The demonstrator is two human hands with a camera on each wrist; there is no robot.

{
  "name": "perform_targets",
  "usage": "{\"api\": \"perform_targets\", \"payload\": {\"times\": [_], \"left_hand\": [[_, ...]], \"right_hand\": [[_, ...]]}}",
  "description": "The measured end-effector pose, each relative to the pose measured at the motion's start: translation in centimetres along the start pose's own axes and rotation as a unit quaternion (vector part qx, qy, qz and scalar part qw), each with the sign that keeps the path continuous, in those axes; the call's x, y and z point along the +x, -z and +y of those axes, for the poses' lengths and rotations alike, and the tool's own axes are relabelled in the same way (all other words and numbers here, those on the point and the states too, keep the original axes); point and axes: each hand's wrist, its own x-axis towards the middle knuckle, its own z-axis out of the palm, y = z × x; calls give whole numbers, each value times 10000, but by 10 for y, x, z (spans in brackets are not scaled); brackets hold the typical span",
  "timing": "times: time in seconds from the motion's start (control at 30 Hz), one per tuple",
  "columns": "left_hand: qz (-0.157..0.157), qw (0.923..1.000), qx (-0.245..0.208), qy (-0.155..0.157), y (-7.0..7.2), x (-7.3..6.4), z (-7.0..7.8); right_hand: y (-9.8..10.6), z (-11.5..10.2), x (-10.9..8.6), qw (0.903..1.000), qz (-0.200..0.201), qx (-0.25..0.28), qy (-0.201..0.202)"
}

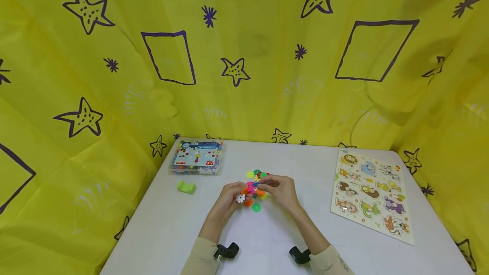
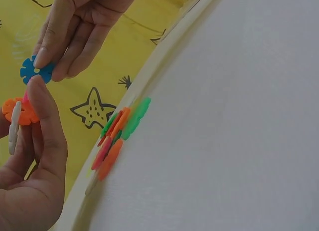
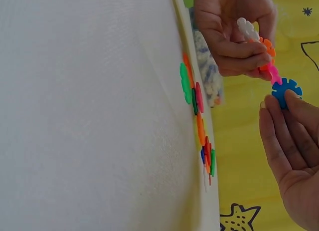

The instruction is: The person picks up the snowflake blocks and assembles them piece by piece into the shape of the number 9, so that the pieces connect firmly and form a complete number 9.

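Above the table my left hand (image 1: 228,198) pinches a small chain of notched plastic discs: a white disc (image 1: 240,198), an orange disc (image 2: 20,111) and a pink disc (image 3: 273,74). My right hand (image 1: 280,188) pinches a blue notched disc (image 3: 286,93) between thumb and fingers. In the right wrist view the blue disc's edge meets the pink one; whether their slots are locked together I cannot tell. Beneath and behind both hands lies a loose pile of discs in several colours, among them a green disc (image 1: 256,207), partly hidden by the hands.
A clear plastic case (image 1: 196,158) with a printed label stands at the back left, a light green block (image 1: 186,187) in front of it. On the right lies an animal picture board (image 1: 372,196). A yellow patterned curtain (image 1: 244,109) hangs behind the white table (image 1: 160,232).
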Motion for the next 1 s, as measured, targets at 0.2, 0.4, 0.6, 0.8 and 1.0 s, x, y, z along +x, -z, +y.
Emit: {"api": "perform_targets", "payload": {"times": [0.2, 0.4, 0.6, 0.8, 1.0], "left_hand": [[-5, 10000, 66, -42, -2, -2, -1], [-55, 10000, -76, -28, -4, -3, -1], [7, 9995, 308, -45, -3, -1, 2], [126, 9993, 312, -142, -3, 3, 0], [240, 9991, 166, -294, -3, 3, -2]], "right_hand": [[-3, 2, -2, 9998, 186, -15, -60], [-5, 6, -2, 9998, 204, 67, -36], [-5, 7, 0, 9997, -13, -217, 124], [-5, 8, 2, 9938, -157, -1093, -121], [-7, 9, 6, 9793, -494, -1912, -432]]}}
